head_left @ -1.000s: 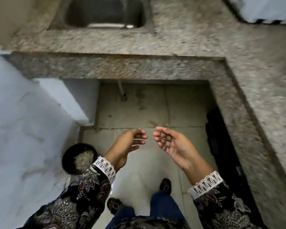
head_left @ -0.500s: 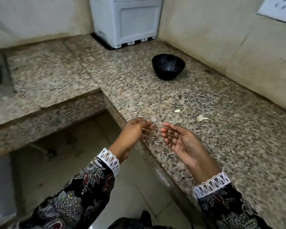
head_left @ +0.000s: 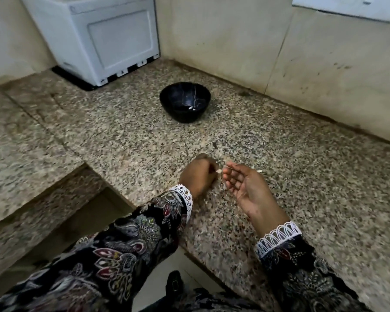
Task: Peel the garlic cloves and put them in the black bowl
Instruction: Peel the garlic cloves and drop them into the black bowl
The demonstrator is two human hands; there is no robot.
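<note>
Granite desk (head_left: 122,136) carries the black bowl (head_left: 185,102) near its back corner, a few pale bits inside; your left hand (head_left: 198,176) pinches a garlic clove (head_left: 218,170) near the front edge, your right hand (head_left: 245,188) lies slack, so peeling remains.

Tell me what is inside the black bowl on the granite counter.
The round black bowl holds a few small pale bits at its bottom, too small to identify. The near wall hides part of the inside.

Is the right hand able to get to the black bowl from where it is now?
Probably yes. The right hand is open, palm up, holding nothing I can make out, and only bare speckled granite counter lies between it and the round black bowl. It would need a stretch forward.
</note>
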